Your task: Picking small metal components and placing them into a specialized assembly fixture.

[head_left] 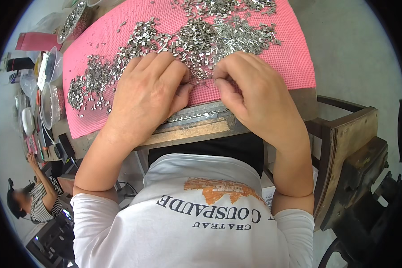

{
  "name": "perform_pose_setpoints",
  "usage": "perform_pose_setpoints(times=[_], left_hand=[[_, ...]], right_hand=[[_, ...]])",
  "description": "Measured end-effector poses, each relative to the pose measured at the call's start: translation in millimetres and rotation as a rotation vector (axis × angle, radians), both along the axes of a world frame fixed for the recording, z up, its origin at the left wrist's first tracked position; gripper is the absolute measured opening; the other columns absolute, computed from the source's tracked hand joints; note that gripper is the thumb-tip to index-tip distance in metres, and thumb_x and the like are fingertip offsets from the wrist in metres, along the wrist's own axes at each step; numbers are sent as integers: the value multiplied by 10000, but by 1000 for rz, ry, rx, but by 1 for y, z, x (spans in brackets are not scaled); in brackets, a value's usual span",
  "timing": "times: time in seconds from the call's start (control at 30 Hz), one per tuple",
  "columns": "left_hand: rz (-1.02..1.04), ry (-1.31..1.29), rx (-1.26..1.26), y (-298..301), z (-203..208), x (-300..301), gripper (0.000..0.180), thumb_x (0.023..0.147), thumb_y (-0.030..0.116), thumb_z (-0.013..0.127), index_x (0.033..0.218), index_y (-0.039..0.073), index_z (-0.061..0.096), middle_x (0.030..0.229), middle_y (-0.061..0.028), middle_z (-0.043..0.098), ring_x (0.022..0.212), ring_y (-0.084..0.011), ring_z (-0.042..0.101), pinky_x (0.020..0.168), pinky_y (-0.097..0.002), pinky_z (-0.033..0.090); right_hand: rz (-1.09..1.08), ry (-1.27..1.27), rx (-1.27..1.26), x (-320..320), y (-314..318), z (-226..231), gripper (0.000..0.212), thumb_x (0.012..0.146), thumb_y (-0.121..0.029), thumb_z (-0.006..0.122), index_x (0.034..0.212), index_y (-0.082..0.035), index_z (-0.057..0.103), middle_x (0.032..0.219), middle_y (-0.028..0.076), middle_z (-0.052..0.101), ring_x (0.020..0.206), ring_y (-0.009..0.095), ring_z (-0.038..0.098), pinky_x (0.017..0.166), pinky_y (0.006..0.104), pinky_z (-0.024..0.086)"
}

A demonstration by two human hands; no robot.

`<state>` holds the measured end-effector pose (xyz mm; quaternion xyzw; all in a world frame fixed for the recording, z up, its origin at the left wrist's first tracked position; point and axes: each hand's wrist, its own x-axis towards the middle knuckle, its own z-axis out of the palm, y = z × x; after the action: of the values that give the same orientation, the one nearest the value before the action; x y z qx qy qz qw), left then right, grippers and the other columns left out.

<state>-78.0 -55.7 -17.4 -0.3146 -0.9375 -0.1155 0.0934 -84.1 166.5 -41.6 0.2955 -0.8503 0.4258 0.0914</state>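
Observation:
My left hand [149, 91] rests over the near part of a pink mesh mat [295, 49], its fingers curled and thumb close to the index finger. Across a small gap is my right hand [257, 91], bent into a pinch, thumb toward forefinger. Whatever either fingertip grip contains is too small or hidden to make out. Just beyond the fingers lie heaped small metal blocks [143, 38] and a pile of thin metal pins [236, 38]. Below the hands, along the table's near edge, a metal strip [194, 116] carries a row of small shiny parts.
More tiny metal pieces [91, 85] spread over the mat's left side. Clear plastic tubs [51, 107] and a tub of metal parts [73, 22] stand to the left. A wooden frame [344, 147] is at the right. Another person [35, 201] sits at the far left.

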Motion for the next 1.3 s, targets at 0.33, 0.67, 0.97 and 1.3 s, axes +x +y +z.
perform_pose_setpoints(times=[0.33, 0.67, 0.97, 1.3], left_hand=[[-95, -136, 122, 3, 3, -4, 165, 754, 179, 841, 855, 107, 731, 887, -22, 647, 859, -244, 636, 796, -386, 471], [-127, -18, -54, 3, 10, 5, 181, 752, 155, 770, 922, 110, 729, 897, -16, 658, 834, -223, 628, 795, -367, 471], [-116, -52, 43, 1, 10, 3, 170, 736, 100, 772, 904, 108, 751, 859, -8, 669, 826, -231, 629, 762, -377, 468], [4, -218, 336, 5, 4, 15, 62, 833, 77, 737, 886, 78, 705, 842, -71, 657, 816, -305, 635, 735, -416, 462]], right_hand=[[-103, -14, -179, 31, 8, 4, 243, 766, 131, 722, 956, -18, 696, 816, 79, 682, 738, 213, 688, 630, 304, 538], [-6, -44, -122, 40, 3, 9, 214, 779, 118, 729, 949, -11, 723, 919, 89, 687, 801, 228, 661, 676, 335, 528], [-37, -5, -9, 41, 0, 11, 201, 726, 89, 726, 887, -11, 662, 946, 103, 626, 867, 305, 625, 755, 411, 536], [-59, 90, 140, 48, -5, 19, 190, 696, 43, 728, 872, -8, 676, 893, 90, 635, 817, 273, 621, 704, 379, 518]])
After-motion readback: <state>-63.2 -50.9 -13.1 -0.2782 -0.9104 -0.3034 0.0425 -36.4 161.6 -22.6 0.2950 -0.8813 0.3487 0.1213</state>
